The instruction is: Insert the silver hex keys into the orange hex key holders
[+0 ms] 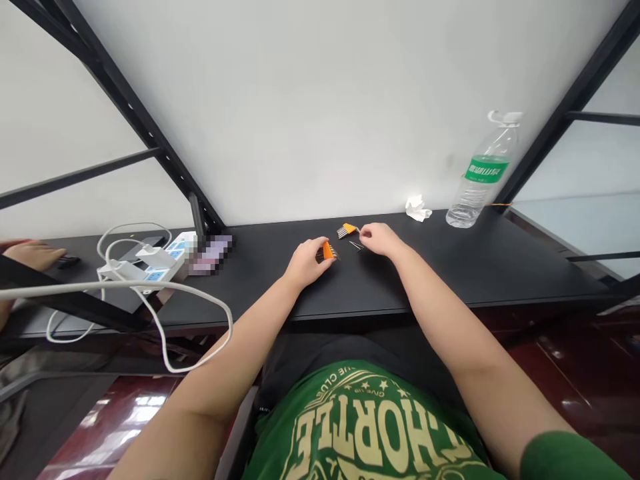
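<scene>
My left hand (304, 261) rests on the black table (450, 267) and grips a small orange holder with dark metal keys (327, 251). My right hand (380, 239) lies just to the right, fingers pinched beside a second orange holder with metal keys (347, 230). A loose thin metal key (356, 246) lies on the table between my hands, close to my right fingers. Whether my right fingers hold anything is too small to tell.
A clear water bottle with a green label (483, 173) stands at the back right, with crumpled white paper (417, 209) next to it. A white power strip with chargers and cables (150, 263) sits at the left. Another person's hand (30, 255) shows at the far left edge.
</scene>
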Available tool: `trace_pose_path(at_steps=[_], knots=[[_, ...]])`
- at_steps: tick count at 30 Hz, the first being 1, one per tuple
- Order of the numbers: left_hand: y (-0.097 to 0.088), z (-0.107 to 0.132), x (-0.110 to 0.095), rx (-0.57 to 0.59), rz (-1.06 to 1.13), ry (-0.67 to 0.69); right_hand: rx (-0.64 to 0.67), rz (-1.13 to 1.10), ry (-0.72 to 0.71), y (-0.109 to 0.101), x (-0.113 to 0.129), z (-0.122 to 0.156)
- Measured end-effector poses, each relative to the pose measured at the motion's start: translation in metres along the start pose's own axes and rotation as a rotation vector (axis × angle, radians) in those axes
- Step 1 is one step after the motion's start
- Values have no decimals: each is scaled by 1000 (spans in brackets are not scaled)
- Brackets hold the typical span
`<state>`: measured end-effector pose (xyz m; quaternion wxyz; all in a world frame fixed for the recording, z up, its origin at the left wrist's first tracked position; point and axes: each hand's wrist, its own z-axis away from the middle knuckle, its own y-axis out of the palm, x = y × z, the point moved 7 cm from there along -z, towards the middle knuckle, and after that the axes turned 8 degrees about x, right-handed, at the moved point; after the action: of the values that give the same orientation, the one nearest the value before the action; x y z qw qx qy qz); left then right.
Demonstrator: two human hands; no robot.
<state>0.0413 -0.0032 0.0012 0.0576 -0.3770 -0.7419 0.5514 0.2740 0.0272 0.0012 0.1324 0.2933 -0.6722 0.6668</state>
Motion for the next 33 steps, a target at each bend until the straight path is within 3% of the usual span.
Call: trace_pose_path(at_steps=[4,8,12,18,26,33], knots=[[3,-1,5,23,9,-24,104,52,34,5,-13,-4],[4,-1,4,28,20,-18,93,168,-11,18,7,-4],[5,-2,3,37,19,-3,111,274,44,29,17,-2],[6,-1,2,50,0,13,94,239,58,26,16,0],[5,-2,-2,70,-35,31,263,178,66,35,29,7],[6,-2,-5,91,-37,26,274,202,26,40,35,8]])
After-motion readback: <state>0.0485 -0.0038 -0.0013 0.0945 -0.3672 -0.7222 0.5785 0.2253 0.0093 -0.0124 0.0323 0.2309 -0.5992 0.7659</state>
